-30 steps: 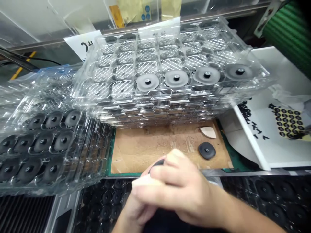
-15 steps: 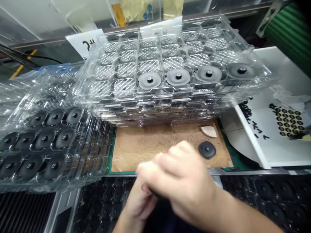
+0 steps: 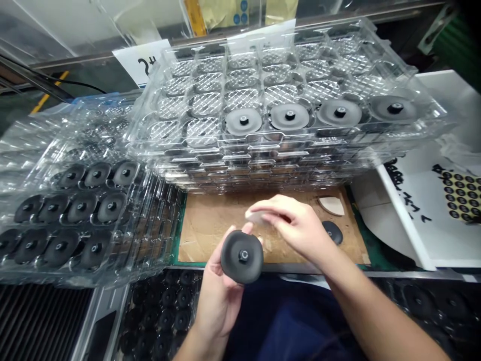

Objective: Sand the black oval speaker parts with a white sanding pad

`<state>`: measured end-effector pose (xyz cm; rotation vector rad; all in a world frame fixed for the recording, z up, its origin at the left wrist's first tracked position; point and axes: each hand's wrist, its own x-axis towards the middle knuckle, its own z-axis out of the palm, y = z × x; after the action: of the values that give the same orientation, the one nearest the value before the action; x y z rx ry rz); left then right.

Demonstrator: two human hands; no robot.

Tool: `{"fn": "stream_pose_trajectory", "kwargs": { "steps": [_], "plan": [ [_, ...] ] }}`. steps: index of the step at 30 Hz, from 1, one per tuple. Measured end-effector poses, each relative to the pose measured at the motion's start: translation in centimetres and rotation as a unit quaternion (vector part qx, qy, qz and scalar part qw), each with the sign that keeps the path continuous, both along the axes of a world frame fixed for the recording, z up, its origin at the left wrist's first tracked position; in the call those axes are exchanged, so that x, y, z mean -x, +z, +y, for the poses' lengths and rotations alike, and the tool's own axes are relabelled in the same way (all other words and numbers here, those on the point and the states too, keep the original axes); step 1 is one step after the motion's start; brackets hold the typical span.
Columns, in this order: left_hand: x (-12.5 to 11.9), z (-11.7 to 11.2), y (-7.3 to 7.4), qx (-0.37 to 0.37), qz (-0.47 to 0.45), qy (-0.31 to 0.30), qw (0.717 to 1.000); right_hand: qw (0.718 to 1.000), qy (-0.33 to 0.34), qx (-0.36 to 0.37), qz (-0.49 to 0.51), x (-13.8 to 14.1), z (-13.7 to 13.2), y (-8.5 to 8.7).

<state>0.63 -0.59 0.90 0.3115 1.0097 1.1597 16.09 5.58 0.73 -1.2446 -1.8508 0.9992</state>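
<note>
My left hand (image 3: 221, 291) is closed around a round black disc (image 3: 242, 258), holding it face up with its small central post showing. Just above and to the right, my right hand (image 3: 291, 220) pinches a small whitish flat piece (image 3: 256, 216) between thumb and fingers; the piece is partly hidden and blurred. A gap separates it from the disc. Behind my right wrist, a second black disc (image 3: 333, 232) lies on the brown cardboard (image 3: 210, 215), partly covered by the arm. Near it rests a pale wedge-shaped piece (image 3: 331, 205).
Stacked clear plastic trays (image 3: 263, 145) stand behind the cardboard, with several black discs in the top tray's front row. Another tray stack (image 3: 150, 235) at left holds more discs. At right is a white bin (image 3: 432, 245) with small black parts and a sheet of round stickers (image 3: 462, 195).
My hands were together, the right over the left. Now they are apart, uncovering the disc in my left hand, and my right hand has moved up with the whitish piece.
</note>
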Motion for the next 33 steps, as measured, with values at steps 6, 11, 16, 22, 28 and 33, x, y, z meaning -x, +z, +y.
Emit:
{"fn": "stream_pose_trajectory", "kwargs": {
  "steps": [6,11,16,22,28,33],
  "plan": [
    [0.6,0.1,-0.1,0.003,-0.023,0.026,0.999,0.995,-0.002,0.086,-0.048,-0.7,-2.7,-8.5],
    [0.4,0.4,-0.4,-0.005,-0.033,0.013,0.999,0.994,-0.08,0.075,-0.013,0.0,-2.6,-4.2],
    [0.2,0.4,-0.4,0.037,-0.024,0.004,0.999,0.995,-0.025,-0.089,0.043,1.8,-2.3,3.1],
    [0.3,0.3,-0.6,0.059,-0.003,-0.009,0.998,0.996,0.086,-0.032,-0.008,2.5,-2.2,3.5],
    [0.7,0.3,-0.7,0.05,-0.061,-0.053,0.995,0.991,0.113,-0.074,0.023,1.1,-2.9,3.7],
    [0.7,0.5,-0.7,0.053,-0.076,-0.062,0.994,0.996,0.041,-0.024,-0.079,-1.2,-3.4,4.0]
  ]
}}
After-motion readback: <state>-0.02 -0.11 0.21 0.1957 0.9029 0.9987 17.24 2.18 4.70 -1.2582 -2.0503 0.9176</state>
